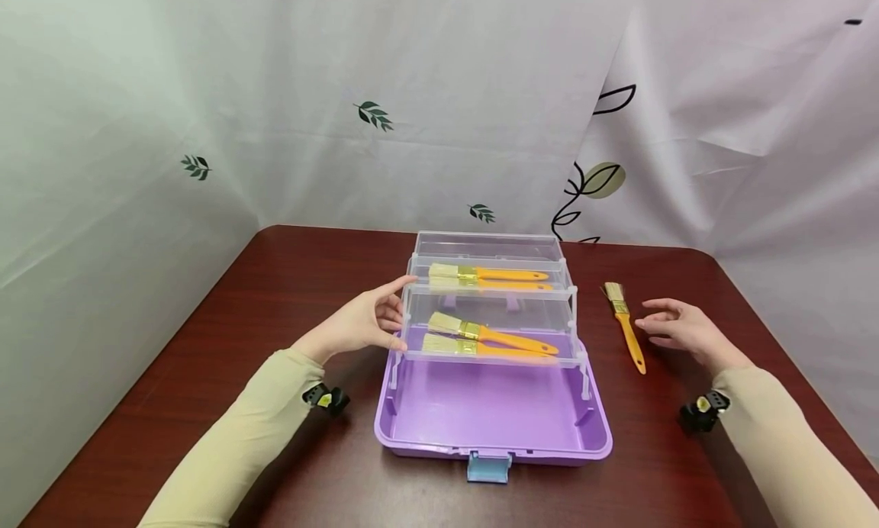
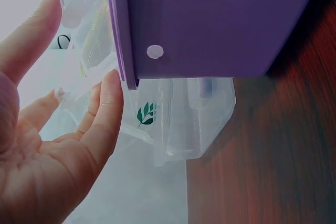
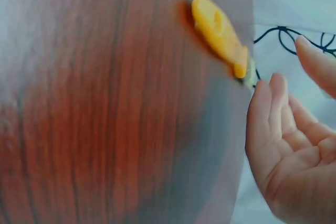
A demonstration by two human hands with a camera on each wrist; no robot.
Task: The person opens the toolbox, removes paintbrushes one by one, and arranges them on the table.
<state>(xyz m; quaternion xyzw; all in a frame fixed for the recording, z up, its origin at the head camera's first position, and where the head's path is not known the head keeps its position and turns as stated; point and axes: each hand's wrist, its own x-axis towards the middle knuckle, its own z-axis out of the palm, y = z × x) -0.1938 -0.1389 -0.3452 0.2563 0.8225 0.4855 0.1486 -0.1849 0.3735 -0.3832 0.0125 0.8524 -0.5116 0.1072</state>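
Note:
A purple toolbox (image 1: pixel 494 410) stands on the table with its lid back and clear stepped trays raised. Two paintbrushes with orange handles lie in the front tray (image 1: pixel 494 360), one of them a brush (image 1: pixel 494 334) set aslant. Two more brushes (image 1: pixel 508 275) lie in the tray behind. My left hand (image 1: pixel 360 322) is at the trays' left side, thumb near the front tray's corner and forefinger at the upper tray, fingers spread in the left wrist view. A loose paintbrush (image 1: pixel 625 326) lies right of the box. Beside it, apart, hovers my right hand (image 1: pixel 687 331), holding nothing.
The dark reddish table (image 1: pixel 309 284) runs back to a pale curtain (image 1: pixel 309 169) with leaf prints. A blue latch (image 1: pixel 488 468) hangs at the toolbox's front. Black wrist cameras sit on both sleeves.

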